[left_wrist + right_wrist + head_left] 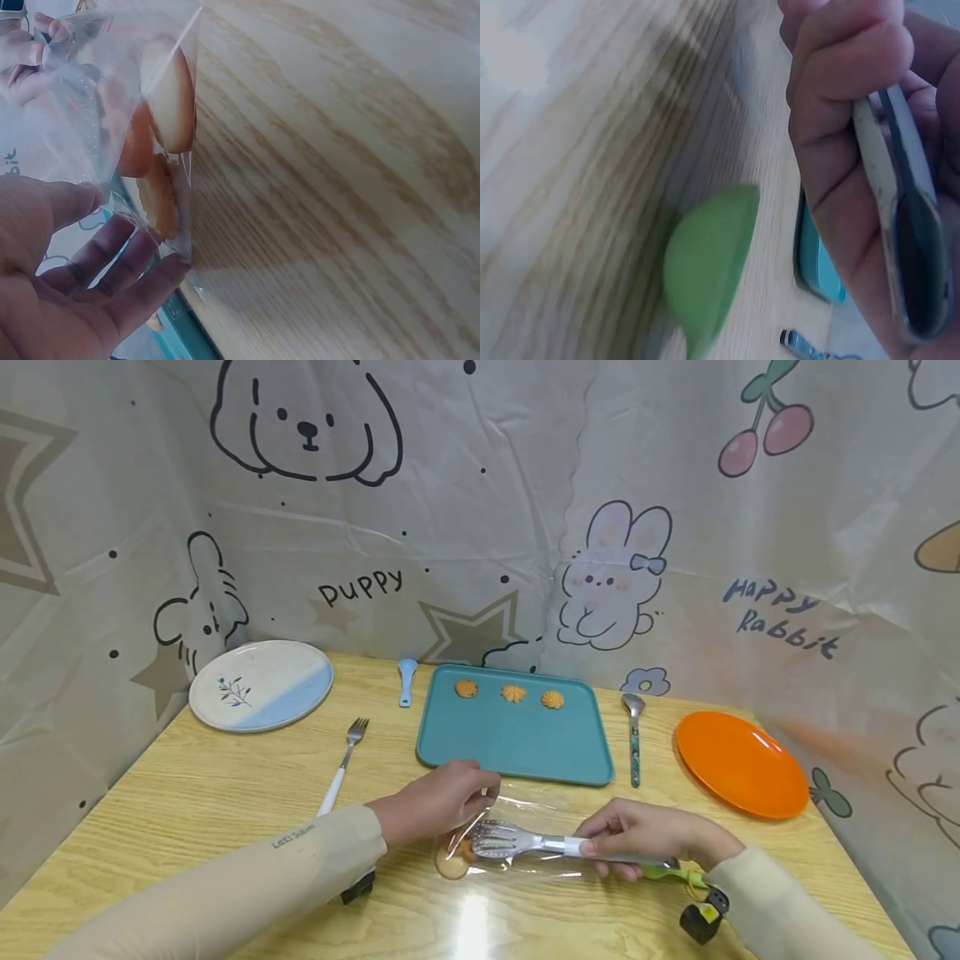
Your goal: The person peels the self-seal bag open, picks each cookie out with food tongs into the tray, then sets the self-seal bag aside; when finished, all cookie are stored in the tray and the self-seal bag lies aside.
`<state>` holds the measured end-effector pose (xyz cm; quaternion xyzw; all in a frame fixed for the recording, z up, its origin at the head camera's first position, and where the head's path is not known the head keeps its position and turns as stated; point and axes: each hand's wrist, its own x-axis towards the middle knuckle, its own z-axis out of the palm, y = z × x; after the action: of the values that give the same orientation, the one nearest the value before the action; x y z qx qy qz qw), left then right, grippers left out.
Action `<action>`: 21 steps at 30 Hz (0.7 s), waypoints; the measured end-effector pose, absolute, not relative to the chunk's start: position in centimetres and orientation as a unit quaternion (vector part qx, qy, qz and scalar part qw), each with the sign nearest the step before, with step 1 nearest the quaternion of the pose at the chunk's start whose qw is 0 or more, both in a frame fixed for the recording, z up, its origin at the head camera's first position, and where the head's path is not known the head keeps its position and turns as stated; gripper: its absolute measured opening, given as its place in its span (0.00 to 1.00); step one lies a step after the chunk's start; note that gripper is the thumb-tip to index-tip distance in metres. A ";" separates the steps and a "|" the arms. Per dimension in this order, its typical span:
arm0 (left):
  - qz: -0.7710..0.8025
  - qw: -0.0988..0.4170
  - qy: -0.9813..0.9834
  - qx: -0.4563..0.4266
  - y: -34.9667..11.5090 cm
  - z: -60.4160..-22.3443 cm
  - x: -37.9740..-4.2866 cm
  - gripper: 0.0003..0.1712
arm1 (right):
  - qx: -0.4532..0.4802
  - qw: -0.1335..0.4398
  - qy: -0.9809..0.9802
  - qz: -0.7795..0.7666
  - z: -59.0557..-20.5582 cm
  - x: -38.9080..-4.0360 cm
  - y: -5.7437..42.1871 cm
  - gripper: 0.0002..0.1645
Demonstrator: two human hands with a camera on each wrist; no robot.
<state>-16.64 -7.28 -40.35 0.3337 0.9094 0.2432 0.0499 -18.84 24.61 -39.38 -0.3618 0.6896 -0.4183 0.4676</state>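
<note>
My left hand (442,797) pinches the edge of a clear plastic bag (536,797) with its thumb and fingers. Several cookies (169,97) show through the plastic, gathered at the bag's left end in the head view. Metal tongs (517,842) with white handles lie in the grip of my right hand (648,835). Their slotted head overlaps the bag and points toward the cookies; in the left wrist view it appears through the plastic. A green spoon (712,259) sits on the table beneath my right hand, partly covered by it in the head view.
Behind the hands, a teal tray (510,735) carries three cookies in a row. A blue spoon (407,682), a fork (345,764) and a white-and-blue plate (262,685) lie left of it. To its right are a metal spoon (634,739) and an orange plate (742,764).
</note>
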 end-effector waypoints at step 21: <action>0.251 0.063 0.909 0.326 -7.4 -40.3 -16.5 0.07 | -0.266 0.444 0.701 -0.492 -35.6 -15.6 38.5 0.17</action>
<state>-16.51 -7.40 -40.33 0.3256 0.9094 0.2512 0.0628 -15.62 38.50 -35.57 -0.2658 0.7007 -0.4916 0.4435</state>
